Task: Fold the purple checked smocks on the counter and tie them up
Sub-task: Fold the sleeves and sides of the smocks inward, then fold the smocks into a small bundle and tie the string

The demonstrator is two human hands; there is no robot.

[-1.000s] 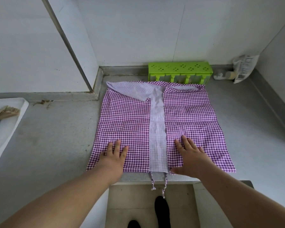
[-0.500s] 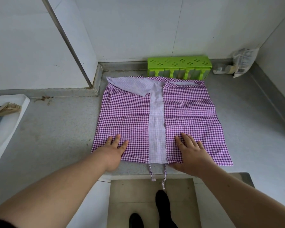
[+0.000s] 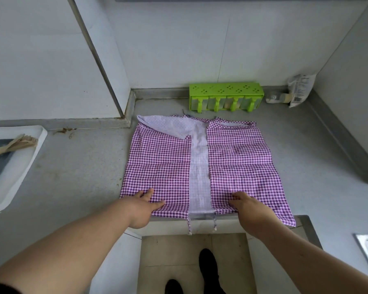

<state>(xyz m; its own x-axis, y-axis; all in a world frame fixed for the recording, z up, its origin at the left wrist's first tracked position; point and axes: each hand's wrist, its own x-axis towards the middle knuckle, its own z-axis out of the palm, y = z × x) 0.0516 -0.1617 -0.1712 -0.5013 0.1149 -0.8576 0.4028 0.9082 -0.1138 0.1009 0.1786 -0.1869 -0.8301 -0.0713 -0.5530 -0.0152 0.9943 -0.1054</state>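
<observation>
Head view: the purple checked smock (image 3: 202, 166) is seen spread flat on the grey counter (image 3: 77, 166), its two side panels folded inward so that a pale strip is left bare down the middle. Compared with a second ago, both hands have been drawn back toward 6 o'clock, down to the hem at the counter's front edge. The left hand (image 3: 142, 205) is laid on the hem at 7 o'clock, fingers straight. The right hand (image 3: 250, 206) is at 5 o'clock, fingers curled at the cloth; a real pinch cannot be confirmed. Two ties (image 3: 202, 227) hang over the edge. Smoothing appears finished; a fold of the hem toward 12 o'clock is judged next.
</observation>
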